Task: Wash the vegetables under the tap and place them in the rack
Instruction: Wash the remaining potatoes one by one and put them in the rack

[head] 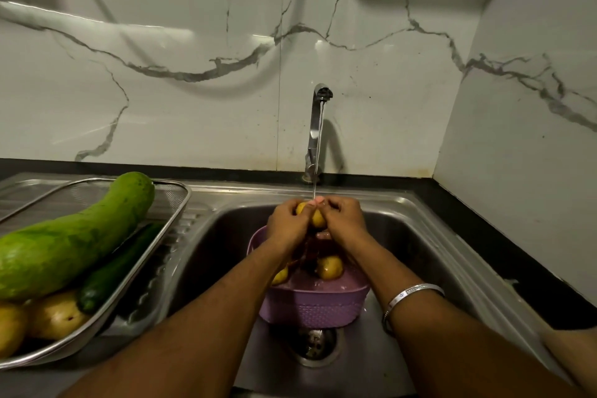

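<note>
Under tap (318, 126), left hand (287, 223) and right hand (344, 220) both gripping potato (318, 218), rubbing dirt off; rack (155, 236) waiting left of tap.

A marbled kitchen corner, as we see it

We look at a glossy white wall (193, 81) with grey veins; it meets a plainer side wall (533, 113) to its right, forming a corner. Below the white wall runs a black counter edge (468, 220). Reflected light streaks across the wall's upper left, and soft shadows fall on its top right.
</note>
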The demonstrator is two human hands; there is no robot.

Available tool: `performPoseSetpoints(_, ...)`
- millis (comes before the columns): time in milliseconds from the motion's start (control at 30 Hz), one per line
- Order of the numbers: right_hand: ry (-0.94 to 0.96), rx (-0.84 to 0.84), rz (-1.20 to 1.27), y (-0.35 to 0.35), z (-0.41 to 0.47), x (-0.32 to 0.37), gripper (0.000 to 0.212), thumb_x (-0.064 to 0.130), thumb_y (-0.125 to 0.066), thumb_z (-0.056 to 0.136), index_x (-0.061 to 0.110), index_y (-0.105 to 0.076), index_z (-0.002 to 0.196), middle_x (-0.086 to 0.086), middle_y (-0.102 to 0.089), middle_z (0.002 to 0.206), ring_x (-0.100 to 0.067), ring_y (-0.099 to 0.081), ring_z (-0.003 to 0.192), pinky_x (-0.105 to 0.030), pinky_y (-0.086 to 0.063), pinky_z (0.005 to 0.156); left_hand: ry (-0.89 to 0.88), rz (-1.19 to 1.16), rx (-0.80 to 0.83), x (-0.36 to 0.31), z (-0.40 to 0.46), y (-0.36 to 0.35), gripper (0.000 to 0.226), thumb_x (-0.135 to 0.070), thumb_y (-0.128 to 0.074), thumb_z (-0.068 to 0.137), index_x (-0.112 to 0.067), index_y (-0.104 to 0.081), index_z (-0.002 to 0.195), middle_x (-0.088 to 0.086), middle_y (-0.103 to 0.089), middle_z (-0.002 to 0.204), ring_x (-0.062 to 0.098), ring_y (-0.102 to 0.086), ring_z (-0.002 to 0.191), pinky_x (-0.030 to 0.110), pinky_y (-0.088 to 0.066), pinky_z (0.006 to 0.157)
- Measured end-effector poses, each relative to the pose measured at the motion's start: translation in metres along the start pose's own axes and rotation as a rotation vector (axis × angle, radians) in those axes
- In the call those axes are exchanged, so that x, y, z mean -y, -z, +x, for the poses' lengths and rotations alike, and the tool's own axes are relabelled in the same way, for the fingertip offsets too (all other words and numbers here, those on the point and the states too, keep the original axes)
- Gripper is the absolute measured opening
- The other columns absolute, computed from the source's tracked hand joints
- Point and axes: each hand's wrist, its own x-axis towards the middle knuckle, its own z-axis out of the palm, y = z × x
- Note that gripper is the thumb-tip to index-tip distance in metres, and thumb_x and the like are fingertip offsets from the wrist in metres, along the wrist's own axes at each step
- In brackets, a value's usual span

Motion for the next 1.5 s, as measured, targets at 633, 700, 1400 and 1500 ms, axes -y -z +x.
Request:
performPoseSetpoints(633,-0.283,0.175,0.282,0.004,0.000,0.007,0.030,0.017,-0.047,0.108,0.016,-0.060,0.135,-0.020,-0.063,0.129,-0.039,-0.068,0.110,-0.042,-0.065,0.071,0.069,-0.299,-0.048,0.004,0.002,0.006,0.022,-0.011,-0.065,0.097,-0.010,-0.068,0.119,0.011,-0.073,0.109,0.025,-0.071,0.102,0.042,-0.061,0.088)
performPoseSetpoints(700,-0.322,0.152,0.341,0.007,-0.003,0.009,0.027,0.015,-0.052,0.106,0.016,-0.062,0.131,-0.023,-0.064,0.126,-0.041,-0.070,0.105,-0.043,-0.064,0.068,0.080,-0.295,-0.023,0.004,0.002,0.005,0.022,-0.012,-0.064,0.098,-0.012,-0.069,0.120,0.009,-0.072,0.112,0.024,-0.070,0.103,0.042,-0.061,0.088)
performPoseSetpoints(1400,-0.322,-0.133,0.164,0.015,0.007,0.004,0.031,0.040,-0.067,0.097,0.014,-0.069,0.114,-0.017,-0.070,0.106,-0.026,-0.067,0.079,-0.033,-0.062,0.056,-0.100,-0.037,0.201,-0.001,-0.006,-0.002,0.047,-0.005,-0.071,0.090,-0.013,-0.061,0.136,0.004,-0.068,0.125,0.017,-0.066,0.112,0.034,-0.058,0.094)
performPoseSetpoints(1500,-0.178,0.025,-0.125,0.005,0.006,0.001,0.036,0.039,-0.054,0.102,0.018,-0.058,0.132,-0.015,-0.066,0.126,-0.029,-0.067,0.102,-0.042,-0.058,0.089,-0.206,0.101,0.034,-0.002,-0.010,-0.008,0.035,-0.005,-0.073,0.089,-0.015,-0.070,0.122,-0.005,-0.072,0.107,0.000,-0.066,0.089,0.017,-0.058,0.077)
